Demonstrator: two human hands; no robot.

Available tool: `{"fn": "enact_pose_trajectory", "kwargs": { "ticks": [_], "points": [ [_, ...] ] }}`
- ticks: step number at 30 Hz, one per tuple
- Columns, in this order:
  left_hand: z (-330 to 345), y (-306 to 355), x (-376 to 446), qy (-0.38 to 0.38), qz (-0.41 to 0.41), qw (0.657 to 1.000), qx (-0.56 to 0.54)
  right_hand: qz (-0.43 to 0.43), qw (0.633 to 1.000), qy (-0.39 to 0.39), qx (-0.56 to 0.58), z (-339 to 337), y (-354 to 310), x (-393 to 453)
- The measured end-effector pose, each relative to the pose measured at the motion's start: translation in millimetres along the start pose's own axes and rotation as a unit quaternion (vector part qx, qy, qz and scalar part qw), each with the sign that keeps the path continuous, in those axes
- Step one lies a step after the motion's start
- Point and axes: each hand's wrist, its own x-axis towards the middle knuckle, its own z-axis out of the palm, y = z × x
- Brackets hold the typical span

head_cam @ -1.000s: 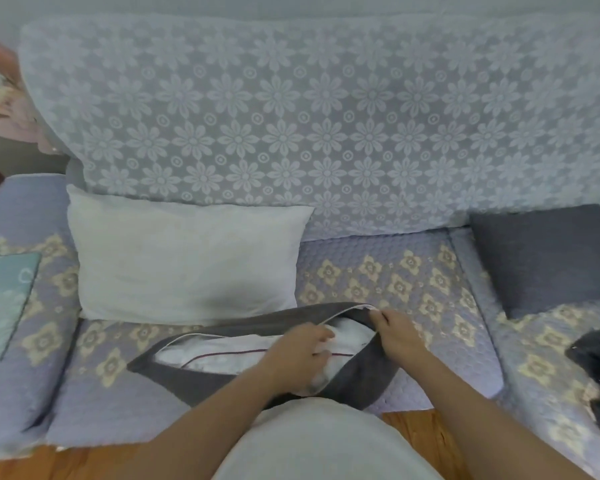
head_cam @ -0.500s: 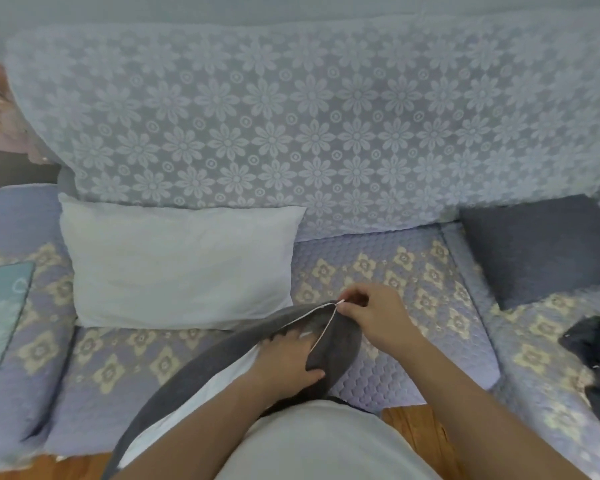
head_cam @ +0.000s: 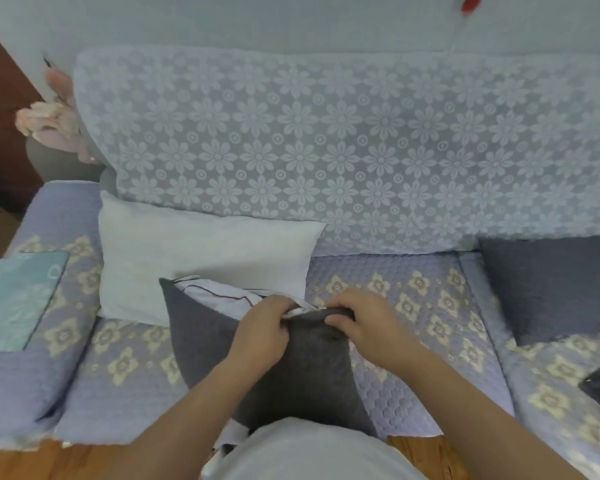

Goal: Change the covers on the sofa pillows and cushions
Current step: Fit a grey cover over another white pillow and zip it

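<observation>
Person is closing the dark grey fabric cushion cover (head_cam: pixel 291 368) over a white inner pillow with a thin dark red line (head_cam: pixel 219 294), lower centre of the frame, standing the cushion on the lilac quilted sofa seat with cream flower motifs (head_cam: pixel 395 292).

Risk, as a judgement: the white inner is still bulging out of the open top edge at centre-left, so the closure could be catching inner fabric if it is being pulled shut without tucking first. The cushion is also balancing on its lower edge against the person's body, so it could be tipping sideways if one grip is loosening. Whether there is a zip pull is too blurred to tell.

Left hand (head_cam: pixel 262 327) is curling its fingers and pinching the cover's top edge, where a bit of white is showing. Right hand (head_cam: pixel 357 322) is gripping the same edge just to the right, fingers clamped over the grey fabric. The two hands are sitting close together at the top right corner of the cover; most of the cover is hanging below the fingers, the exposed inner lying to their left.

Bare white pillow (head_cam: pixel 201 258) is leaning just behind, centre-left. Another dark grey cushion (head_cam: pixel 551 285) is sitting at right, well apart.
</observation>
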Motion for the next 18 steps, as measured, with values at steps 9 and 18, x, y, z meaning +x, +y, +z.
{"fn": "enact_pose_trajectory", "kwargs": {
  "ticks": [9, 18],
  "points": [
    [-14.8, 60.1, -21.9, 0.034, -0.020, 0.983, -0.181, 0.066, 0.989, 0.091, 0.100, 17.9, -18.5, -3.9],
    [-47.3, 74.8, -9.3, -0.027, -0.062, 0.997, -0.035, 0.099, 0.987, 0.094, 0.086, 12.1, -33.0, -9.5]
  ]
}}
